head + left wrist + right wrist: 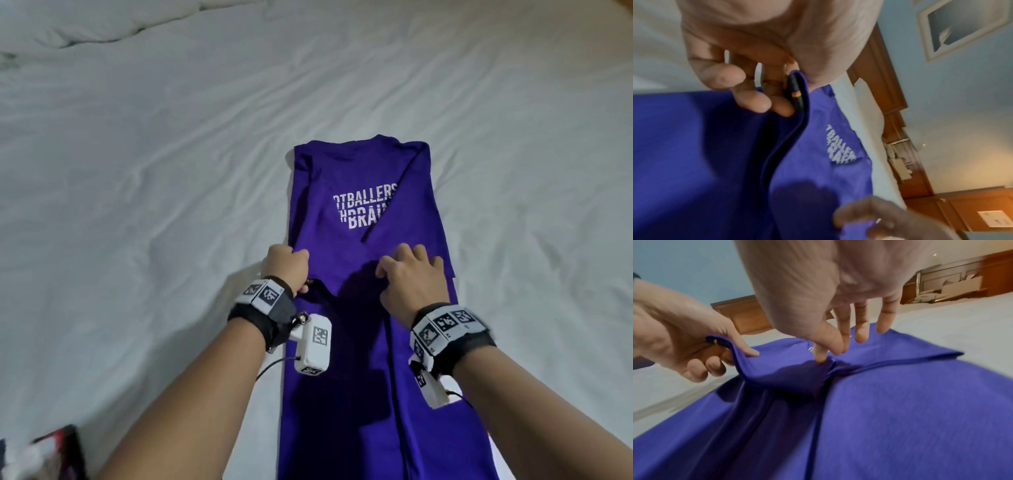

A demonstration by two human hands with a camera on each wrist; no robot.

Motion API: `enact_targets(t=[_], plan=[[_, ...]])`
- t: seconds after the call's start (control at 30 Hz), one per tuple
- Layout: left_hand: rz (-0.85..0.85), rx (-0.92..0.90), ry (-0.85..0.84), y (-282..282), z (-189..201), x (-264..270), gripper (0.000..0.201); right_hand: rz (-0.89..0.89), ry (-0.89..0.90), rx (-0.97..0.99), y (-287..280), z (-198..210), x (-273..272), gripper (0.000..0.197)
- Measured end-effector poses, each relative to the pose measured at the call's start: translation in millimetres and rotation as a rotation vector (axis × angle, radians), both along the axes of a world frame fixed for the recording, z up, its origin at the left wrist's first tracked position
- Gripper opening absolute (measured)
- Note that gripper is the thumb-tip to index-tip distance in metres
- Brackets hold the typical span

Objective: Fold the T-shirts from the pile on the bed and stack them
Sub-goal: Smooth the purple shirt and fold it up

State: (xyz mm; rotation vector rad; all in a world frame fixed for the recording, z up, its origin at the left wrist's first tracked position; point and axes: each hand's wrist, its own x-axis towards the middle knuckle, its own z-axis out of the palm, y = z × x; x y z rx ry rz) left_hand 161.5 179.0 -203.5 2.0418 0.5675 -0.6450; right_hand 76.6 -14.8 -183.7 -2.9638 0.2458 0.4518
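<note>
Both hands low on purple T-shirt [370, 219]: left [286, 270] pinching, right [412, 279] fingertips down.

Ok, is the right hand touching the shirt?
Touching. The right wrist view shows the right hand's fingertips pressing on the purple shirt.

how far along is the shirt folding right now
Done: the purple T-shirt lies on the bed with both sides folded in. In hand: the left hand pinches a folded edge; the right hand presses the middle. Left: folding it lengthwise and stacking; no stack is visible.
</note>
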Motion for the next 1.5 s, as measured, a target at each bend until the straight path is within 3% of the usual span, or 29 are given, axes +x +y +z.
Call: enact_targets(t=[0.13, 0.23, 0.4, 0.73, 0.97, 1.03, 1.1, 1.17, 1.27, 1.37, 1.43, 1.5], plan=[[0.057, 0.067, 0.0, 10.0, -22.4, -24.0, 0.027, -0.011, -0.114, 0.106, 28.4, -19.2, -0.8, 0.061], [0.013, 0.121, -0.019, 13.5, -25.9, -30.9, 0.038, 0.006, -0.054, 0.11, 46.1, -51.1, 1.1, 0.075], [-0.09, 0.231, 0.006, 21.3, -23.3, -20.3, 0.036, 0.032, -0.109, 0.034, 41.4, -89.8, -6.5, 0.079], [-0.075, 0.114, -0.27, -12.6, -15.5, 93.2, 0.058, 0.043, -0.153, 0.061, 37.5, -107.3, -11.3, 0.077], [-0.126, 0.153, -0.323, -29.3, -28.2, 165.1, 0.049, 0.043, -0.126, 0.079, 36.6, -114.0, -11.3, 0.074], [-0.13, 0.177, -0.373, -29.3, -32.8, 173.9, 0.038, 0.038, -0.128, 0.081, 36.7, -117.3, -10.4, 0.074], [-0.113, 0.221, -0.428, -28.6, -31.7, 165.7, 0.02, 0.035, -0.128, 0.083, 36.7, -119.3, -9.8, 0.074], [-0.213, 0.357, -0.491, -26.6, -31.4, 133.1, 0.043, 0.031, -0.123, 0.084, 36.9, -120.3, -9.4, 0.075], [-0.657, 0.558, -0.605, -25.3, -36.2, 43.1, 0.069, 0.026, -0.129, 0.092, 37.3, -122.2, -9.1, 0.075], [-1.081, 0.686, -0.565, 0.6, -63.5, -19.9, 0.074, 0.031, -0.133, 0.093, 37.3, -123.2, -8.4, 0.075], [-1.072, 0.749, -0.527, 21.7, -75.4, -29.4, 0.073, 0.029, -0.13, 0.105, 37.2, -123.7, -8.1, 0.075], [-0.925, 0.796, -0.475, 26.5, -71.7, -29.3, 0.072, 0.028, -0.12, 0.115, 37.4, -123.7, -8.0, 0.076]])
